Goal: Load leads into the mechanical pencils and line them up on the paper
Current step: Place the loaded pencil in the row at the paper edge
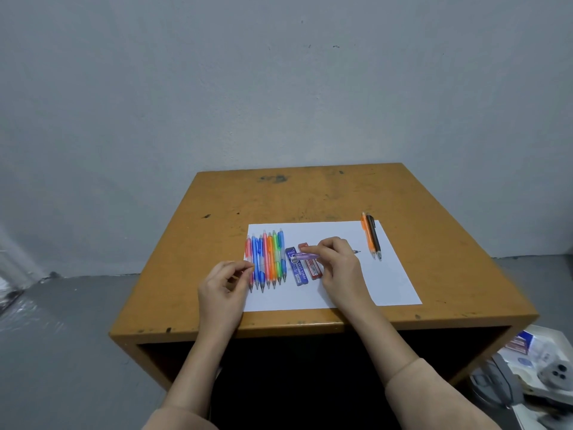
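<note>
One purple pencil pinched in right grip, above lead cases, left grip pinched closed, contents unclear

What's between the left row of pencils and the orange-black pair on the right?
Head view: a blue lead case and a red lead case on the paper, with the right hand holding a purple pencil over them.
</note>
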{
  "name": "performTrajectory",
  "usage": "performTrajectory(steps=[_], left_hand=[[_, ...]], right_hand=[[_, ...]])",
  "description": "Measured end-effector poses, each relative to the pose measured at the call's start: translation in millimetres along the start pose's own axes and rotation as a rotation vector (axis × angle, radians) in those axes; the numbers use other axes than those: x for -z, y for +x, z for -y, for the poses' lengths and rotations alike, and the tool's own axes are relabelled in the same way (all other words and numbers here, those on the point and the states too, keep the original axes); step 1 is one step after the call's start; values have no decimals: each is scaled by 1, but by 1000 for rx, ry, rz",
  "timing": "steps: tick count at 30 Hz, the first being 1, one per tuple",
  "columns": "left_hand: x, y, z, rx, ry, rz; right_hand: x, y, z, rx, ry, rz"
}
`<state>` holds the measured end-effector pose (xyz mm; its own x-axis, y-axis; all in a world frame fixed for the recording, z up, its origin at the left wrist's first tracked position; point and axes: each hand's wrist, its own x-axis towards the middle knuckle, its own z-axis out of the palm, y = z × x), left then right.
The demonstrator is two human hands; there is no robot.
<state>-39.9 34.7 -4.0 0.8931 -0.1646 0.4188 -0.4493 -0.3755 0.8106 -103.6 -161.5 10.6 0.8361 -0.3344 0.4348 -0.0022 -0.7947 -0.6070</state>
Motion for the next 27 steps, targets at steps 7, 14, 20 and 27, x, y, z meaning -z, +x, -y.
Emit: performTrajectory(steps=[7,14,20,27], left_hand=[[0,-1,0,-17,-10,-9],[0,-1,-2,-12,-3,2],[0,-1,-3,-7,-11,4],[0,-1,-4,10,-20,15]], right_hand=[[-2,0,-1,10,-12,-10],[-1,-1,1,30,-15,-14],[1,-2,4,33,-24,13],[2,-3,5,42,-33,21]])
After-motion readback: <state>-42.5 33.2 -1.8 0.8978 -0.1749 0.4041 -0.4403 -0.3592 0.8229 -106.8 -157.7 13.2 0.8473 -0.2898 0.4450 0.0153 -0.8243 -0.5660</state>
